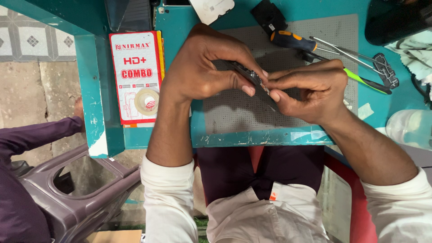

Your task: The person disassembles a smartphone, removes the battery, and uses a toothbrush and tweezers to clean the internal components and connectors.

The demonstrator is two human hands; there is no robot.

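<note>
A: Item one, the hands?

B: Left hand [204, 67] closed in a pinch on a thin dark phone part [252, 77], thumb under, fingers over its far edge. Right hand [310, 90] likewise closed, thumb and forefinger nipping the part's right end. The part is tilted, held above the grey perforated mat [234, 112], not resting on it.

A: Item two, tools within reach?

B: Far right on the mat: orange-handled screwdriver [292, 41], metal tweezers [346, 51], a green-handled tool [364, 81]. All lie apart from both hands.

A: Item three, remainder?

B: Left of the mat, on the teal desk [180, 130]: a red-and-white flat package [135, 76] with a tape roll [146, 101] on it. Near left, a purple plastic stool [67, 189] and another person's sleeve [40, 132].

A: Handling note?

B: In my judgement: keep the left pinch steady as the anchor, let only the right fingertips work, press on the edges rather than the face, and stay low over the mat so anything loosened lands there.
</note>
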